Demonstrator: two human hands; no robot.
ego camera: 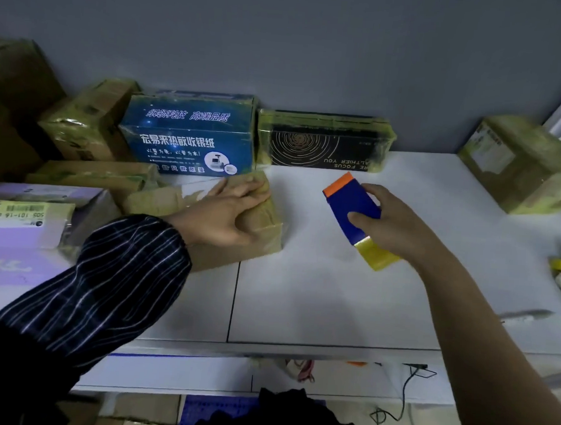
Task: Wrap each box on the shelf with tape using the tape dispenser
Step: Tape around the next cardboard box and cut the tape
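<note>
On the shelf (pixel 333 297), most boxes (pixel 323 142) (back row included) already look taped; left hand (pixel 236 211) presses flat on a partly taped box (pixel 263 226), right hand (pixel 395 224) grips the dispenser (pixel 352 200).

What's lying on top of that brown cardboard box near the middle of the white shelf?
The person's left hand rests flat on the brown cardboard box, over yellowish tape strips. The box top beneath the palm is hidden.

The blue box (pixel 188 134) reads "宏易来热敏收银纸" and "高端品质"; the black box (pixel 323 142) just right of it shows upside-down "FOCUS" and "YOU"; a white label (pixel 16 214) well left of it shows "101-16"
</note>
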